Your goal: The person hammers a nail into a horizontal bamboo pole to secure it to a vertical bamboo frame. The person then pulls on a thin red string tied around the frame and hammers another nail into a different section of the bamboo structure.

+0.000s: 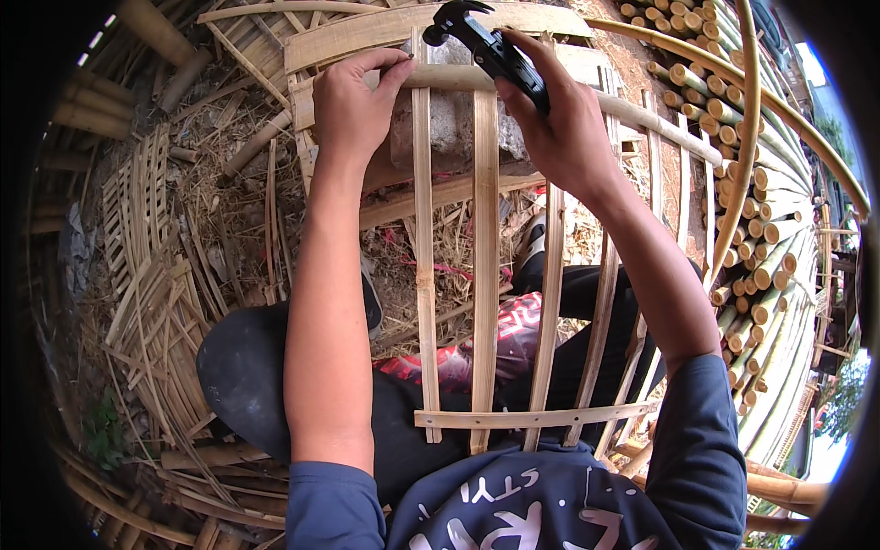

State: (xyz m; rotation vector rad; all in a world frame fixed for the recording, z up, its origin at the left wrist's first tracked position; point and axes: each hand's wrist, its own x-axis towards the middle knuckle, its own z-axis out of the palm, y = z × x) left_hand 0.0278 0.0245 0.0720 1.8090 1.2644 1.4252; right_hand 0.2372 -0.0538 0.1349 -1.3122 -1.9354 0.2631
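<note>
My left hand (353, 105) pinches a tiny dark nail (411, 57) between thumb and forefinger, at the left end of a round bamboo pole (449, 77). In my right hand (573, 133) is a compact black hammer (502, 57), its head raised above the pole and pointing left. Several flat bamboo slats (484, 229) run from the pole toward my body. Near my lap a thin bamboo crosspiece (550, 419) joins their lower ends. Under the pole lies a rough grey stone block (440, 133), partly covered by the slats.
Curved bamboo boards (367, 44) lie beyond the stone. Cut bamboo poles (765, 247) are stacked at the right, with a long bent strip (747, 137) before them. Split bamboo and woven pieces (137, 220) litter the left ground. My bent knee (240, 371) is at lower left.
</note>
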